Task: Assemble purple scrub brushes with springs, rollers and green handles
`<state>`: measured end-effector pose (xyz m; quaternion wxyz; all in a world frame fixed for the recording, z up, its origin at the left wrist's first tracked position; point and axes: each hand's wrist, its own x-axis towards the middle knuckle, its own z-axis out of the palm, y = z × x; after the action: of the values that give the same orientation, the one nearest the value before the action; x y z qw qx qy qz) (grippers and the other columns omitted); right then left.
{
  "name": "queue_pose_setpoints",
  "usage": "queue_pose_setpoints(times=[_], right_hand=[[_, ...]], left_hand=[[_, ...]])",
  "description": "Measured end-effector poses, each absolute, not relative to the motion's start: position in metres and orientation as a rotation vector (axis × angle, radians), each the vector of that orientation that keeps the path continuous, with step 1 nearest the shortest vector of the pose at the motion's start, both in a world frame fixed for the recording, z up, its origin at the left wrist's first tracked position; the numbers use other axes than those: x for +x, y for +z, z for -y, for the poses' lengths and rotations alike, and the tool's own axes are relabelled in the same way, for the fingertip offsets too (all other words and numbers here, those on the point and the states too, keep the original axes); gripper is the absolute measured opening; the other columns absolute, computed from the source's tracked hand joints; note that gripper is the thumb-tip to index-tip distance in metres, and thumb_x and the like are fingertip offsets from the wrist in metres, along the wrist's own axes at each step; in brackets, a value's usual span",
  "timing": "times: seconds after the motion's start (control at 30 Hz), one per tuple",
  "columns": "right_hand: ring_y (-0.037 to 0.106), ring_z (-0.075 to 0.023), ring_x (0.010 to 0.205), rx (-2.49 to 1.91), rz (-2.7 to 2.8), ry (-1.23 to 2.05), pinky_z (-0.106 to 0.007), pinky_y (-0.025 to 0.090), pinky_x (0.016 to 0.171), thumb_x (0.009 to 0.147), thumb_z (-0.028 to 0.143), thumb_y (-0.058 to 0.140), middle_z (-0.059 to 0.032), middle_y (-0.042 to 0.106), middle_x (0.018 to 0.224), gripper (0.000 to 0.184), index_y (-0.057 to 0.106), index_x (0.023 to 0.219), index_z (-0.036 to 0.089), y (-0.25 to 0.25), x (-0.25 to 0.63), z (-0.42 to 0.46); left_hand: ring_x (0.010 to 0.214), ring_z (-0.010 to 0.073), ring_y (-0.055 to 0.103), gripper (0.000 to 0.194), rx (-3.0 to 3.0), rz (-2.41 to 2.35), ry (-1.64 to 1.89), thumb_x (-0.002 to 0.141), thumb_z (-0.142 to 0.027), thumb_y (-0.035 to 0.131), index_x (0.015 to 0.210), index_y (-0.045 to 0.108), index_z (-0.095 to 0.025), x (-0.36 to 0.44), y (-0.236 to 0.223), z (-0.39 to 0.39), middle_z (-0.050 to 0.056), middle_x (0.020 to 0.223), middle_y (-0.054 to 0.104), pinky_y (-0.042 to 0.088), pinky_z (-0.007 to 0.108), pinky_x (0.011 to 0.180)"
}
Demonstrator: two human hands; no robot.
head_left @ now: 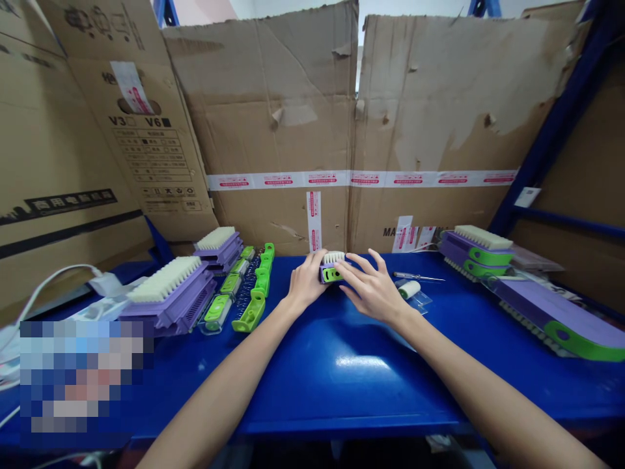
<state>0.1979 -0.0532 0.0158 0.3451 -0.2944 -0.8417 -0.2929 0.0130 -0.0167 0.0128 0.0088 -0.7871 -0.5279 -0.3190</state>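
In the head view, my left hand (308, 281) grips a purple brush (334, 258) with pale bristles facing up and a green end piece with dark openings facing me. At the right side of that brush is my right hand (374, 286), its fingers spread and the fingertips at the green end piece. Whether they press on it I cannot tell. Just right of my right hand, a small white and green piece (409, 289) lies by a clear plastic bag (420, 302). Behind it rests a thin screwdriver (417, 277).
Purple brush bodies (168, 293) are stacked at the left. Beside them run a row of green-topped pieces (218, 311) and a row of bright green end caps (250, 312). Purple and green brushes (561, 312) lie at the right. Cardboard (273, 130) walls the blue table (342, 391).
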Motion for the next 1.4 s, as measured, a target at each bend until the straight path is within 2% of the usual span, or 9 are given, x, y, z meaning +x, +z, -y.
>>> queue_pose_setpoints(times=[0.17,0.37,0.5,0.63,0.73,0.93,1.07,1.17,1.4], right_hand=[[0.049,-0.0238,0.122,-0.589,2.209,-0.854,-0.056,0.023,0.108,0.085,0.006,0.045,-0.0088,0.064,0.12,0.048,0.048,0.131,0.018,0.013,0.199,0.054],[0.06,-0.0239,0.106,-0.627,2.21,-0.672,-0.051,0.035,0.101,0.087,0.016,0.046,-0.0132,0.069,0.105,0.036,0.059,0.12,0.014,0.009,0.191,0.055],[0.063,-0.0225,0.095,-0.662,1.904,-0.112,-0.046,0.043,0.091,0.088,0.025,0.047,-0.0091,0.071,0.099,0.027,0.065,0.106,0.019,0.015,0.187,0.064],[0.064,-0.0216,0.072,-0.642,1.452,0.757,-0.039,0.05,0.07,0.091,0.043,0.032,-0.0077,0.071,0.075,0.043,0.066,0.098,0.018,0.026,0.191,0.064],[0.063,-0.0223,0.066,-0.558,1.311,1.107,-0.041,0.05,0.067,0.087,0.047,0.031,-0.0078,0.069,0.067,0.047,0.066,0.094,0.018,0.031,0.2,0.058],[0.061,-0.0219,0.067,-0.51,1.242,1.163,-0.043,0.049,0.071,0.081,0.038,0.042,-0.0069,0.067,0.066,0.031,0.065,0.087,0.019,0.033,0.21,0.053],[0.059,-0.0171,0.061,-0.572,1.193,1.167,-0.036,0.049,0.067,0.078,0.038,0.058,-0.0008,0.062,0.06,0.018,0.064,0.082,0.022,0.034,0.203,0.055],[0.057,-0.0141,0.059,-0.601,1.098,1.233,-0.032,0.048,0.066,0.074,0.038,0.065,0.0015,0.061,0.059,0.019,0.066,0.083,0.021,0.035,0.198,0.057],[0.06,-0.0155,0.059,-0.578,0.99,1.397,-0.032,0.049,0.062,0.076,0.036,0.057,-0.0017,0.066,0.063,0.025,0.068,0.09,0.019,0.039,0.198,0.06]], left_hand=[[0.106,0.0239,0.06,0.059,-2.462,1.685,-0.996,0.076,-0.033,0.066,0.128,0.04,-0.028,0.014,0.015,0.019,0.005,0.125,0.056,0.048,0.031,0.082],[0.103,0.0248,0.061,0.057,-2.464,1.665,-1.007,0.077,-0.035,0.065,0.128,0.041,-0.028,0.016,0.017,0.022,0.005,0.124,0.057,0.049,0.031,0.08],[0.106,0.025,0.06,0.059,-2.46,1.663,-1.03,0.075,-0.038,0.067,0.127,0.041,-0.027,0.014,0.016,0.02,0.005,0.123,0.057,0.048,0.031,0.081],[0.107,0.0247,0.059,0.062,-2.452,1.647,-1.036,0.072,-0.033,0.07,0.127,0.041,-0.028,0.013,0.013,0.017,0.004,0.122,0.057,0.048,0.031,0.081],[0.105,0.0242,0.06,0.061,-2.45,1.635,-1.054,0.072,-0.034,0.07,0.126,0.041,-0.029,0.013,0.012,0.016,0.003,0.121,0.057,0.049,0.03,0.08],[0.106,0.0245,0.06,0.062,-2.447,1.669,-1.052,0.073,-0.035,0.071,0.127,0.041,-0.029,0.014,0.012,0.016,0.004,0.122,0.057,0.048,0.031,0.082],[0.107,0.0247,0.059,0.063,-2.444,1.688,-1.029,0.072,-0.034,0.071,0.127,0.04,-0.029,0.014,0.012,0.016,0.004,0.123,0.056,0.048,0.032,0.083],[0.107,0.0244,0.059,0.064,-2.441,1.677,-1.029,0.072,-0.033,0.071,0.127,0.04,-0.029,0.014,0.011,0.015,0.004,0.123,0.056,0.048,0.031,0.082],[0.106,0.0247,0.06,0.064,-2.432,1.682,-1.024,0.072,-0.034,0.071,0.127,0.04,-0.029,0.013,0.011,0.015,0.005,0.123,0.056,0.048,0.032,0.082]])
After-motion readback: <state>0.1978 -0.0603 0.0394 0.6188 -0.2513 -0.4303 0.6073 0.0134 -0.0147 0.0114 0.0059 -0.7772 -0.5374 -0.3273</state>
